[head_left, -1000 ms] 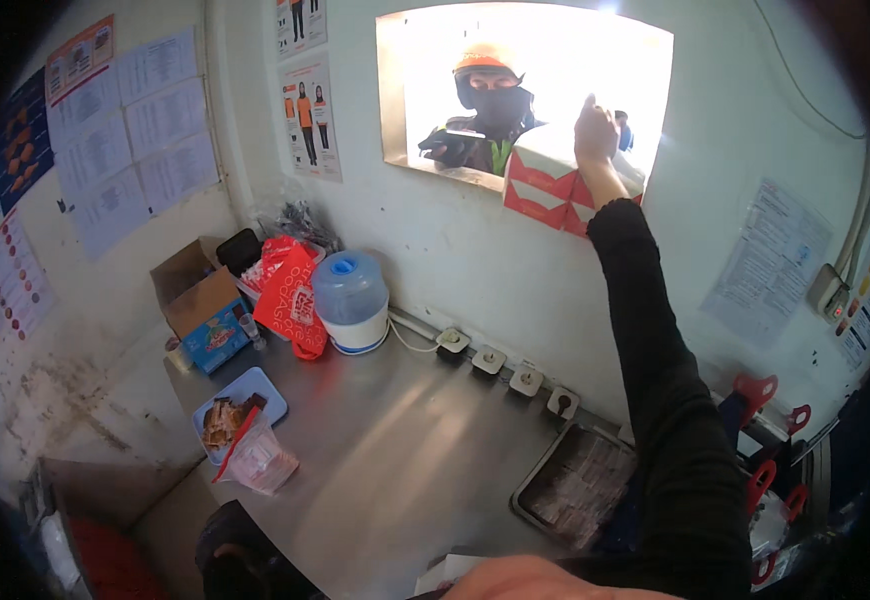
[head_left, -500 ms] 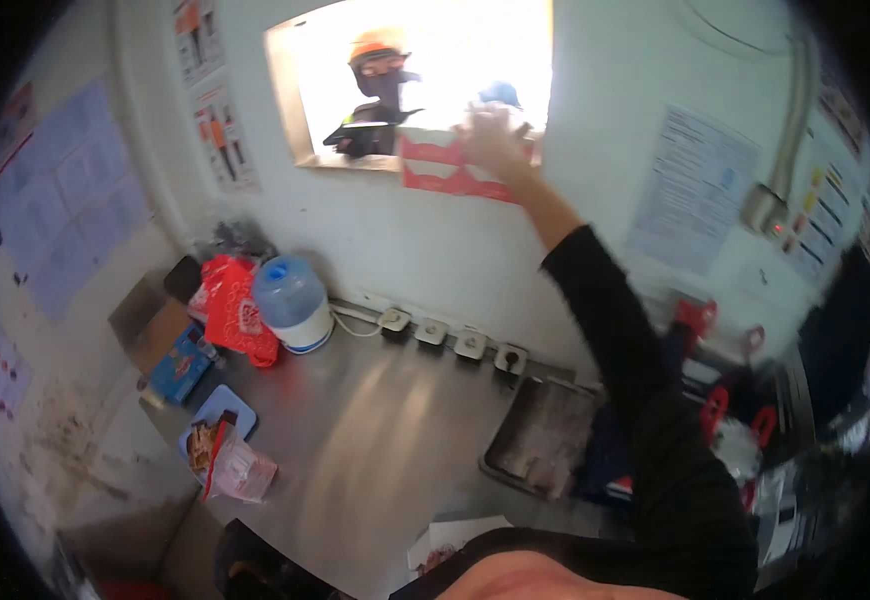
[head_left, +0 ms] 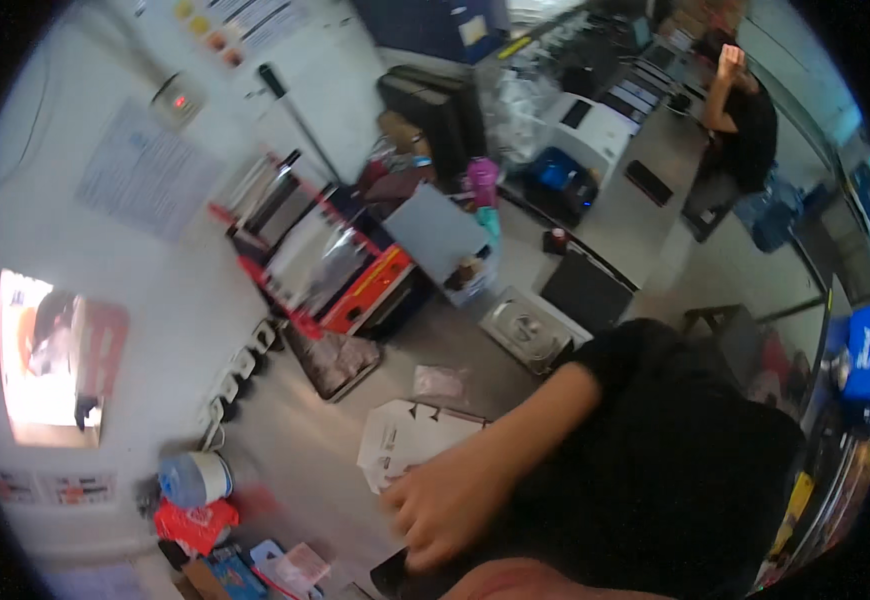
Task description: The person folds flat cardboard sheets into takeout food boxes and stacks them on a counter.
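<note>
My right hand [head_left: 443, 508] reaches in from the right in a black sleeve, low over the steel counter [head_left: 300, 480]. Its fingers are loosely bent and apart, somewhat blurred, and I see nothing held in them. Just beyond it lies an unfolded white carton [head_left: 410, 436] with dark printing, its near part covered by the hand. A small dark object [head_left: 391, 574] shows close to the fingertips; its kind is unclear. Behind the carton sits a clear packet [head_left: 442, 383] with pale pink contents. My left hand is out of view.
A metal tray [head_left: 333, 362] stands by the wall sockets, near a red-framed machine [head_left: 320, 265]. A lidded steel pan [head_left: 525, 327] is to the right. A water jug [head_left: 195, 478] and red bag [head_left: 195, 525] are lower left. A red-and-white carton [head_left: 105, 345] shows at the bright window. Another person [head_left: 745, 125] sits far right.
My view has swung right and tilted. My right hand has left the red-and-white carton at the window and come down over the counter.
</note>
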A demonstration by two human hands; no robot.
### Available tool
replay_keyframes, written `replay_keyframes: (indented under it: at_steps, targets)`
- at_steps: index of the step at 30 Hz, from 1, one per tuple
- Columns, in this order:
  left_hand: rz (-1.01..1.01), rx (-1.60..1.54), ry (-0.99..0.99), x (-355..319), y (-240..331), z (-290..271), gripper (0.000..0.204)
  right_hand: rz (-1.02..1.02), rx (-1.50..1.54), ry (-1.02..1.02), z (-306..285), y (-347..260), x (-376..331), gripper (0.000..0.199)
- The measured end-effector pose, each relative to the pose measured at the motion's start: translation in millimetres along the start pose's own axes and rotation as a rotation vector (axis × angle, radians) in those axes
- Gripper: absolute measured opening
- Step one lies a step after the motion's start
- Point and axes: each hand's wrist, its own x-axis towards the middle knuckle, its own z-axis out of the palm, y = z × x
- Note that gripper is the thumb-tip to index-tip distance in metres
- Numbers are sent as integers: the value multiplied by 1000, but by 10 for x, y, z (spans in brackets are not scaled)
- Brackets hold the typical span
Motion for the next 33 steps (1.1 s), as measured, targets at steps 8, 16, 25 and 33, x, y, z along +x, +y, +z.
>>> replay_keyframes:
  at_steps: [8, 16, 25, 33]
  targets:
    - [56, 32, -52, -436, 344, -175, 41, 1504, -242, 1153, -986, -1590, -2140, 16]
    - [97, -44, 82, -945, 1335, -514, 39, 1622, -713, 849, -1425, -2621, -3732, 15]
    - [62, -240, -249, -2834, 3144, 628, 36, 2032, -417, -401, -525, -4565, -8510, 27]
    - [-186, -341, -408, -4160, 3495, 1258, 34, 2200, 330, -439, -26, -3909, -8483, 30]
